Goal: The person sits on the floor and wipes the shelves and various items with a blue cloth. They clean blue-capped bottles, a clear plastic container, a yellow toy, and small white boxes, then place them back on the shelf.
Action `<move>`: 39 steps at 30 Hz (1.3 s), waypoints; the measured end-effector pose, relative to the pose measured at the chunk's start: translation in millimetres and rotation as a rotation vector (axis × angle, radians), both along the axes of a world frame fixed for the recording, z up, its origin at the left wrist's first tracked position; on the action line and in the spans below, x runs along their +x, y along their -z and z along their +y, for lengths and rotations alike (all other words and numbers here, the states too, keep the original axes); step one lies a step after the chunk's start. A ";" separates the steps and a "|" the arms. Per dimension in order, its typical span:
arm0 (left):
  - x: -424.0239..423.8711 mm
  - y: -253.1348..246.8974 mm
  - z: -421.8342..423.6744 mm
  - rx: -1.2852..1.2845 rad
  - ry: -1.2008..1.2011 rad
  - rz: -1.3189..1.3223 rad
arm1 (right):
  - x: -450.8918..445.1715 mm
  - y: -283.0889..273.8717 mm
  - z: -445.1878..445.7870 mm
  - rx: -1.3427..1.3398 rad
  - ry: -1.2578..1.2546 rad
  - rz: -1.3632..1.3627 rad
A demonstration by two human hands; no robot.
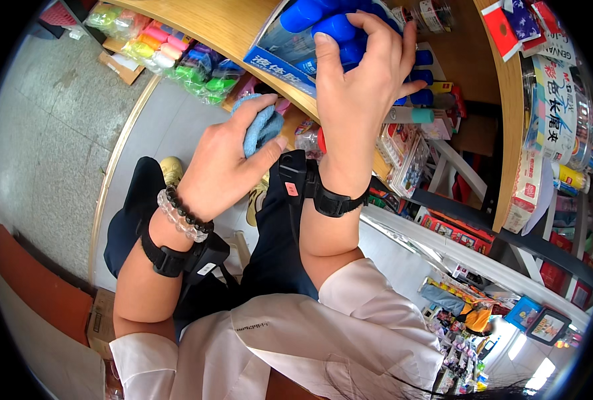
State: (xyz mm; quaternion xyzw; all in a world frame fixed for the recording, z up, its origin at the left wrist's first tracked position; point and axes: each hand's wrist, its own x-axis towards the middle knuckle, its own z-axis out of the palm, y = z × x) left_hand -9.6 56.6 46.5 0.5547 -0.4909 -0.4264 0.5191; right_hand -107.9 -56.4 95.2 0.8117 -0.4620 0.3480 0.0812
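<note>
My left hand (226,160) holds a folded light-blue cloth (264,125) between thumb and fingers, just off the front edge of the wooden shelf (216,30). Higher up, my right hand (364,70) has its thumb and fingers around the blue cap of a liquid glue bottle (335,27). Several such bottles stand close together in a blue printed cardboard display box (281,70) on that shelf. How many caps the right fingers touch is hidden behind the hand. More blue-capped bottles (421,77) show to the right of the hand.
Bagged colourful goods (164,45) fill a lower shelf at the upper left. A teal-ended tube (421,116) and plastic boxes (401,155) lie right of my wrist. Clear tubs (559,110) line the wooden board (511,150) at right. A brown chair back (36,270) is lower left.
</note>
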 end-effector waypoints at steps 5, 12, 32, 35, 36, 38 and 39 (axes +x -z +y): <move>-2.7 0.6 -2.4 0.077 -0.082 0.148 | -6.0 -9.9 4.1 -0.077 -0.185 -0.213; 2.7 -14.2 -4.0 0.033 -0.283 0.665 | -6.3 -32.4 48.2 -0.100 -0.450 -0.649; -4.3 -9.0 8.2 -0.501 -0.432 -0.288 | -0.9 -3.0 75.8 0.469 -0.609 -0.506; -5.5 3.6 3.6 -0.741 -0.408 -0.481 | -5.8 -4.0 75.1 0.600 -0.574 -0.640; -6.5 1.0 -0.3 -0.789 -0.391 -0.564 | -7.2 -3.5 71.0 0.578 -0.601 -0.702; -10.0 3.3 0.2 -0.563 -0.400 -0.624 | -7.5 -5.0 69.5 0.630 -0.546 -0.829; -10.0 2.5 3.3 -0.375 -0.369 -0.594 | -9.4 -4.5 68.0 0.646 -0.544 -0.854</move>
